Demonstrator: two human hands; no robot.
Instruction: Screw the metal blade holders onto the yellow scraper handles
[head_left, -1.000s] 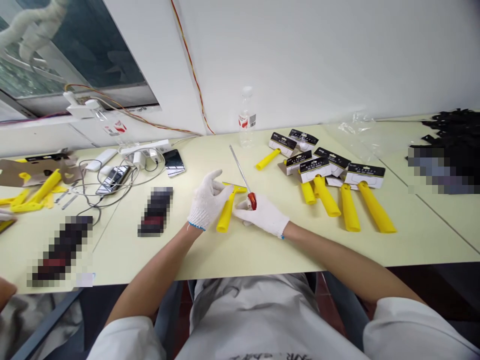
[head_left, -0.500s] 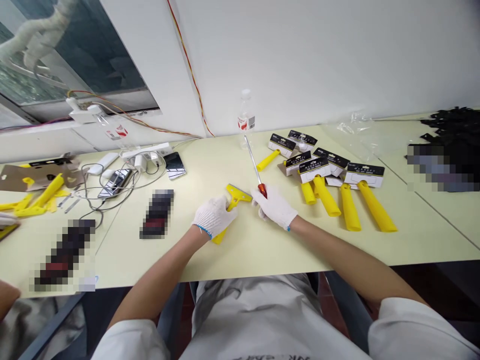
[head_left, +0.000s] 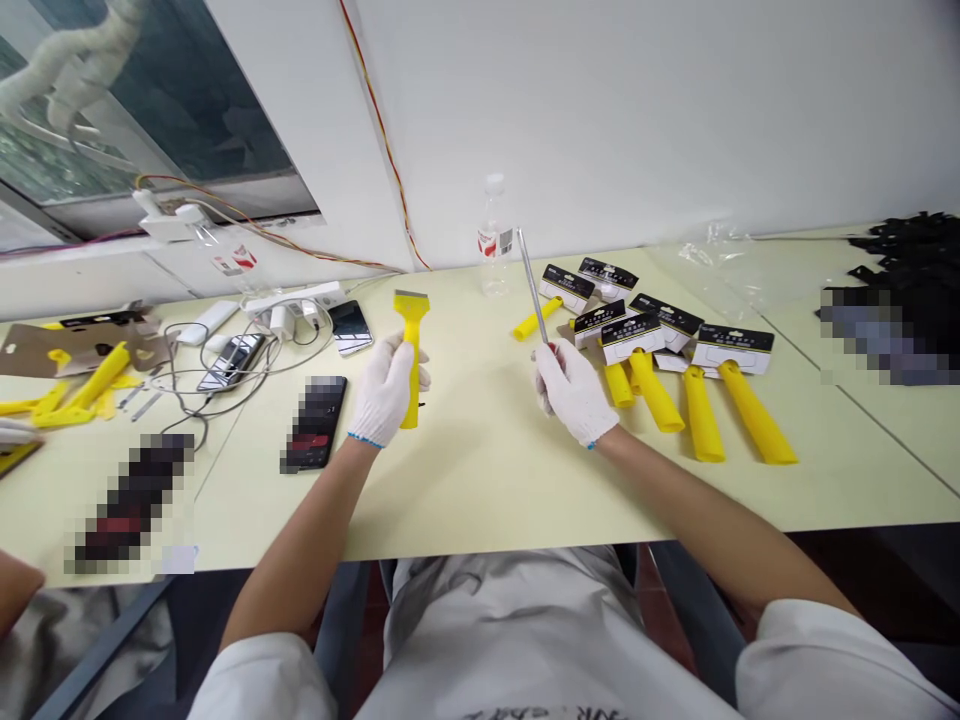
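My gloved left hand (head_left: 384, 388) is wrapped round the handle of a yellow scraper (head_left: 412, 345), which points away from me with its wide head up. In my gloved right hand (head_left: 568, 390) is a screwdriver (head_left: 531, 285); its metal shaft rises toward the bottle, and most of its handle is hidden in the fist. The two tools are apart. Just right of that hand lie several yellow handles (head_left: 656, 395) with black-and-white header cards (head_left: 733, 349).
A plastic bottle (head_left: 495, 240) stands by the wall. Leftward are phones (head_left: 319, 425), a power strip (head_left: 292, 300), tangled cables and yellow scraper parts (head_left: 101, 385). Clear plastic bags (head_left: 712, 265) and a black pile (head_left: 911, 265) lie right. Another person's arm (head_left: 16, 585) shows at far left.
My left hand has moved left and away from me, turning the scraper upright with its head forward. My right hand has shifted slightly right, with the screwdriver shaft swung right.
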